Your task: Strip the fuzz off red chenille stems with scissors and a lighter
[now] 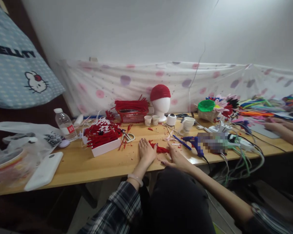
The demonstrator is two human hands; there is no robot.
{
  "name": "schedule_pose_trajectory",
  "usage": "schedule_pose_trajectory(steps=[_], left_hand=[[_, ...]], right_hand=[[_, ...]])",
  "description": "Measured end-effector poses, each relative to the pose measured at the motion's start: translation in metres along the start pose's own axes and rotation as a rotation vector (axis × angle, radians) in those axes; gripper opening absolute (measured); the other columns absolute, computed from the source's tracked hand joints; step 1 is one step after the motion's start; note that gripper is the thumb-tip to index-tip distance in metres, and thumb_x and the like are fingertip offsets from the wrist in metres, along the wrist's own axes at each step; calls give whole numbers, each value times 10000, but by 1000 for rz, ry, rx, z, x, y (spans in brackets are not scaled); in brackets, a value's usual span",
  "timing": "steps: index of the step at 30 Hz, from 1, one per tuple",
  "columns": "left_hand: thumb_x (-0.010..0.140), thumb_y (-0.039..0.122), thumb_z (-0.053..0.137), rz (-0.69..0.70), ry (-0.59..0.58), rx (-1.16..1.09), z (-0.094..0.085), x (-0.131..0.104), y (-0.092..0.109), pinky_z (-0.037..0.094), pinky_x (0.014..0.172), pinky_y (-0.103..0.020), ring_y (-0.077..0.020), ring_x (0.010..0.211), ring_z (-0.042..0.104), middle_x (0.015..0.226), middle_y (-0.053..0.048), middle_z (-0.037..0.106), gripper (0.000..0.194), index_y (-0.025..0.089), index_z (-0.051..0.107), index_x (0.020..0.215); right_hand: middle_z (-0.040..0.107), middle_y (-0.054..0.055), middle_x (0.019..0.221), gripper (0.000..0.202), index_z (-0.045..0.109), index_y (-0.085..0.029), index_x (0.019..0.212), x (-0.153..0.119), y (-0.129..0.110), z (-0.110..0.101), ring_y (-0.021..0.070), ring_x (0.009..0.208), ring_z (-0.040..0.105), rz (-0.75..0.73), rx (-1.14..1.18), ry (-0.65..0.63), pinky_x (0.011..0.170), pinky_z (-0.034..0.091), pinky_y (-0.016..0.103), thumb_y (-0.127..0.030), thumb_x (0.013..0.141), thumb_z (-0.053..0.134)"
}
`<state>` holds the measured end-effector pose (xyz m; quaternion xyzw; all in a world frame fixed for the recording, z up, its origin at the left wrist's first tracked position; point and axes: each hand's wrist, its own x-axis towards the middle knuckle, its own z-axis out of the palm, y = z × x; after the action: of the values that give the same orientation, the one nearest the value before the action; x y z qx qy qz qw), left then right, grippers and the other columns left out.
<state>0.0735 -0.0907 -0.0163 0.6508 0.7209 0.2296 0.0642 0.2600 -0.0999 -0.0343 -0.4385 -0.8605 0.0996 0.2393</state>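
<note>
A flat strip of red fuzzy material (163,149) lies on the table between my two hands. My left hand (147,151) rests palm down, fingers stretched out, with its thumb side at the strip's left end. At the strip's right end is my right hand (179,158), fingers extended and thumb apart. Whether its fingertips press on the strip I cannot tell. Scissors (128,137) with pale handles lie beyond my left hand, beside a white box (106,148) of red fuzzy stems and white beads. Right of my right hand are a blue pen (182,142) and a blue glue gun (197,145).
A white foam head (161,107) with a red cap stands behind, next to a red basket (133,116) of red stems. Paper cups (147,120), a bottle (65,125) and a phone (44,171) stand or lie around. Cables (245,159) tangle at right, near another person's arm (286,131).
</note>
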Motion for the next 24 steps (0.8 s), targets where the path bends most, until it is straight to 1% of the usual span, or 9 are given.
schedule_pose_trajectory(steps=[4, 7, 9, 11, 13, 15, 19, 21, 24], left_hand=[[926, 493, 276, 136, -63, -74, 6, 13, 13, 210, 1135, -471, -347, 1403, 268, 1470, -313, 315, 748, -83, 311, 1400], [944, 498, 238, 285, -135, -157, 4, 14, 19, 295, 1110, -384, -268, 1356, 390, 1445, -203, 438, 660, 41, 411, 1389], [962, 486, 156, 368, -167, -212, -1, 13, 18, 354, 1073, -319, -201, 1307, 465, 1414, -115, 508, 618, 138, 443, 1384], [970, 457, 61, 404, -173, -249, -8, 12, 11, 360, 1066, -287, -159, 1312, 456, 1429, -82, 497, 632, 165, 415, 1405], [971, 438, 31, 396, -164, -264, -15, 12, -2, 310, 1102, -295, -152, 1354, 395, 1466, -98, 444, 643, 137, 365, 1431], [971, 463, 100, 361, -165, -258, -20, 11, -16, 239, 1141, -349, -178, 1373, 364, 1472, -116, 429, 623, 135, 352, 1437], [933, 529, 268, 232, -139, -232, -22, 7, -37, 134, 1144, -527, -317, 1408, 265, 1486, -234, 350, 694, 47, 334, 1428], [935, 508, 283, 197, -116, -254, -21, 7, -40, 158, 1144, -501, -315, 1411, 258, 1486, -248, 340, 690, 25, 325, 1426], [960, 466, 227, 172, -88, -332, -20, 8, -42, 276, 1118, -392, -245, 1376, 357, 1461, -203, 414, 623, 63, 347, 1419]], right_hand=[[255, 252, 1511, 1127, -78, -159, 1502, 8, -6, -1, 354, 1364, 331, -20, 45, -3, 1074, 310, 536, -615, 743, 620], [283, 252, 1498, 1166, -84, -158, 1499, 6, -3, -4, 341, 1379, 307, -11, 102, -10, 1084, 298, 524, -598, 715, 659], [292, 263, 1489, 1192, -58, -143, 1499, 1, 2, -6, 345, 1383, 295, -5, 109, 5, 1093, 279, 526, -590, 685, 690], [259, 265, 1502, 1205, -24, -144, 1497, -4, 9, -10, 352, 1391, 273, 6, 90, 49, 1096, 271, 529, -591, 657, 714], [215, 247, 1524, 1196, -3, -169, 1497, -8, 16, -13, 348, 1399, 256, 7, 74, 89, 1096, 278, 521, -593, 645, 722], [223, 236, 1524, 1200, -18, -187, 1496, -9, 20, -16, 341, 1392, 276, 14, 77, 96, 1090, 293, 514, -591, 645, 724], [306, 274, 1477, 1230, -23, -145, 1499, 0, 14, -13, 376, 1352, 343, 76, 60, 35, 1063, 315, 546, -598, 637, 728], [315, 277, 1474, 1219, -8, -133, 1499, 11, 5, -7, 375, 1348, 351, 81, 68, -2, 1065, 316, 541, -607, 643, 719], [352, 264, 1461, 1198, -16, -145, 1499, 32, -10, 3, 346, 1347, 364, 65, 102, -32, 1077, 311, 522, -622, 662, 696]])
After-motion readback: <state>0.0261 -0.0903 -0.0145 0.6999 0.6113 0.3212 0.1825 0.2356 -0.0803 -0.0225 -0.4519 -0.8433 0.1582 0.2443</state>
